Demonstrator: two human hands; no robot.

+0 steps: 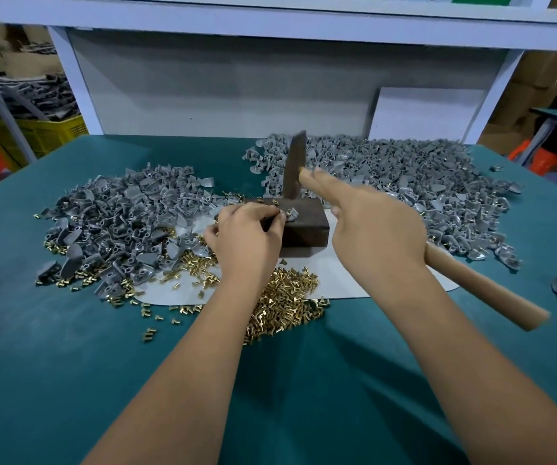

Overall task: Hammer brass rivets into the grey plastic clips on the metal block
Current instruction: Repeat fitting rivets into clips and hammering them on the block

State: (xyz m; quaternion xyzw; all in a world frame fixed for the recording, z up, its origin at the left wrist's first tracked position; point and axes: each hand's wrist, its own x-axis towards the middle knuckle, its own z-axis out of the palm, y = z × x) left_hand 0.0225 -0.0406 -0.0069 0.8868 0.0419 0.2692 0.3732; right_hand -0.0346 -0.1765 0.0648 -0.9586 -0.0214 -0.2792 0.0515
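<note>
Left hand (245,229): fingers curled, pinching a small grey plastic clip (289,214) against the top of the dark rectangular metal block (307,226), at its near left part. Right hand (376,226): clenched round the light wooden handle (481,283) of a hammer, index finger laid out along the handle toward the head. Dark steel hammer head (295,164): raised, blurred, hung above the far edge of the block, apart from the clip. Block: stood on a pale grey mat (337,276) spread over the teal-covered desk (69,364). Loose heap of grey plastic clips (119,216): left of the block. Larger heap of the same clips (387,176): far right. Scatter of small brass rivets (287,303): near side of the block, between the forearms, more strewn left along the edge of the left heap. Whether a rivet sat in the pinched clip: could not be told.
</note>
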